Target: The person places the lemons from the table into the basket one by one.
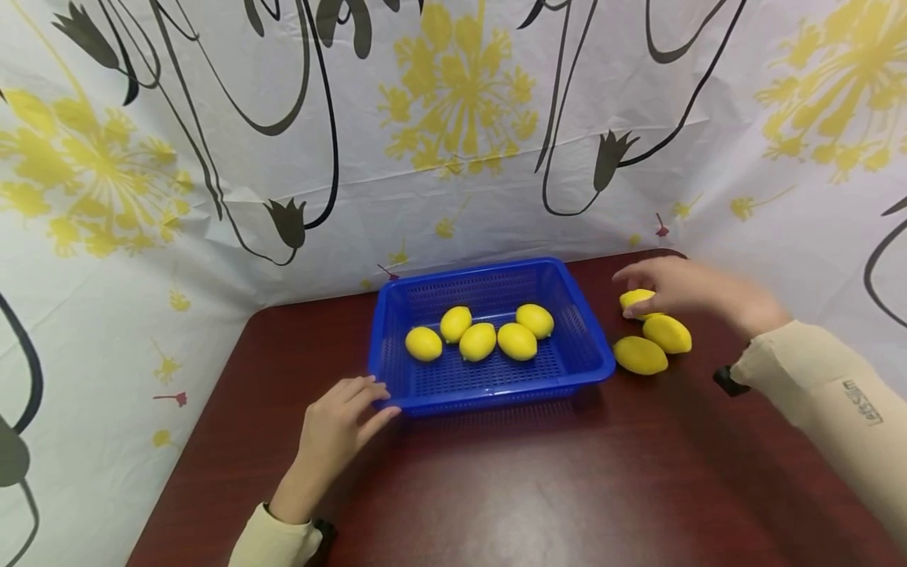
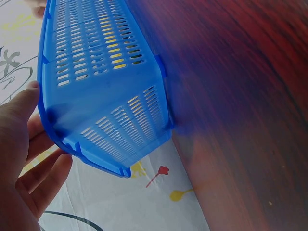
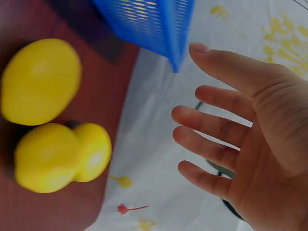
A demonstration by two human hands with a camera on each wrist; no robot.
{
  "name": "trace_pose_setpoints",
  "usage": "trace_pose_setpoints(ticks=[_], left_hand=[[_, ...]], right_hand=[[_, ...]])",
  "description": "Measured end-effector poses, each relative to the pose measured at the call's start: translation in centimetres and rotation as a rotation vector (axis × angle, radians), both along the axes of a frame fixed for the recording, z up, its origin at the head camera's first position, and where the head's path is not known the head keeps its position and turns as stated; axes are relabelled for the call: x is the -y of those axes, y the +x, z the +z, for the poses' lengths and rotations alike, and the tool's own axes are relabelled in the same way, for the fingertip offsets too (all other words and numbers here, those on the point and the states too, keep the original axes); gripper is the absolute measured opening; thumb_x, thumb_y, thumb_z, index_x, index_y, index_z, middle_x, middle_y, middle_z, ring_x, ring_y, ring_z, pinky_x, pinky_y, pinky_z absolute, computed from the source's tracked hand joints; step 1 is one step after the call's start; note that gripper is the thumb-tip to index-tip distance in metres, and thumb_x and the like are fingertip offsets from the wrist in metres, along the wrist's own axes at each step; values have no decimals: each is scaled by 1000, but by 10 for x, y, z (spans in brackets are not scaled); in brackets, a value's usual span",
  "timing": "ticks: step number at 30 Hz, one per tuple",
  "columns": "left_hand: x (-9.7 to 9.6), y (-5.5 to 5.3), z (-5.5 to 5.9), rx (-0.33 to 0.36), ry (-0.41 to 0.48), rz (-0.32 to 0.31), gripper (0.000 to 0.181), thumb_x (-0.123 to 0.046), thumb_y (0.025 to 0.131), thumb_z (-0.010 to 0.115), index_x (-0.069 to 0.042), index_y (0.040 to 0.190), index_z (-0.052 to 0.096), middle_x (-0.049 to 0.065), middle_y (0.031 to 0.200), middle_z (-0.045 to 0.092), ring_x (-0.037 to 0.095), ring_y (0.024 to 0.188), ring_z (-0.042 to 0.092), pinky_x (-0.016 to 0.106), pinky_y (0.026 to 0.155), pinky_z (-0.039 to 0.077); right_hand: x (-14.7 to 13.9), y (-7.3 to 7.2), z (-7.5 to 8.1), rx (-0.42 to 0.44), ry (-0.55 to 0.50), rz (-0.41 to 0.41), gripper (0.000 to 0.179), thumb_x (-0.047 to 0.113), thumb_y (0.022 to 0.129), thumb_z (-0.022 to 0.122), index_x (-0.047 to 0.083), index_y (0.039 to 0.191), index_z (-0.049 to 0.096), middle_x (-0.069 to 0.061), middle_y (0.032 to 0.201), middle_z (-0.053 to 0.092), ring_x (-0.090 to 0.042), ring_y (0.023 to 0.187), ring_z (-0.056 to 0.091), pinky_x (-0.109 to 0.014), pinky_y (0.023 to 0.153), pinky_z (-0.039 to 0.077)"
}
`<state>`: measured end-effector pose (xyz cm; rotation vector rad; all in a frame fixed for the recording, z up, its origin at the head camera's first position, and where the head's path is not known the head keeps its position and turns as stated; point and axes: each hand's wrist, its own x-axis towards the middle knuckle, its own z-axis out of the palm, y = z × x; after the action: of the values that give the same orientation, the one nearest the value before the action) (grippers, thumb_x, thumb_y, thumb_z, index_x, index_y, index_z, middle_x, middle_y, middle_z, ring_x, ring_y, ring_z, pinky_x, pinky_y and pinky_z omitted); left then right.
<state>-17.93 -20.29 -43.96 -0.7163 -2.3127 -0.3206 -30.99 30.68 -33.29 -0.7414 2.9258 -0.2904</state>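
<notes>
A blue plastic basket (image 1: 489, 387) with slotted walls stands on the table, several yellow lemons (image 1: 478, 342) spread over its floor. At its front left corner my left hand (image 1: 338, 421) holds the rim. In the left wrist view, the thumb lies against the basket (image 2: 96, 106) rim and the fingers reach round the corner. Three more lemons (image 1: 641, 356) lie close together to the right of the basket. Over the farthest of them hovers my right hand (image 1: 676, 287), partly hiding it. The right wrist view shows that hand (image 3: 240, 130) with fingers spread and nothing held.
The dark red-brown table (image 1: 510, 480) has its back edge just behind the basket. A white cloth (image 1: 453, 197) with yellow and grey flower prints hangs behind and at both sides of the table.
</notes>
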Motion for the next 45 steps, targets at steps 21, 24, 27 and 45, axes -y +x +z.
trace_pose_setpoints(ticks=[21, 24, 27, 45], left_hand=[[0, -2, -1, -23, -6, -6, 30, -39, 74, 85, -17, 91, 73, 1, 95, 75, 18, 94, 72, 36, 72, 62], [0, -1, 0, -3, -1, 2, 31, -38, 72, 86, -17, 91, 73, 1, 96, 75, 18, 95, 72, 36, 73, 62], [-1, 0, 1, 10, -2, 9, 31, -38, 73, 86, -17, 91, 73, 1, 96, 75, 18, 95, 72, 36, 73, 62], [-1, 1, 1, -31, -1, -4, 30, -35, 73, 86, -15, 91, 73, 2, 96, 76, 19, 94, 72, 36, 72, 62]], right_hand=[[-12, 17, -68, -64, 99, 67, 75, 50, 69, 85, 13, 131, 63, -21, 137, 55, -47, 125, 46, -64, 93, 46], [-15, 18, -72, -76, 120, 64, 75, 49, 67, 86, 16, 131, 64, -20, 139, 54, -48, 126, 44, -66, 95, 43], [-17, 20, -75, -69, 135, 62, 78, 50, 66, 87, 18, 132, 63, -21, 142, 50, -52, 130, 40, -70, 97, 40], [-22, 23, -88, -38, 172, 40, 86, 40, 59, 92, 19, 136, 59, -25, 145, 47, -55, 130, 41, -70, 96, 38]])
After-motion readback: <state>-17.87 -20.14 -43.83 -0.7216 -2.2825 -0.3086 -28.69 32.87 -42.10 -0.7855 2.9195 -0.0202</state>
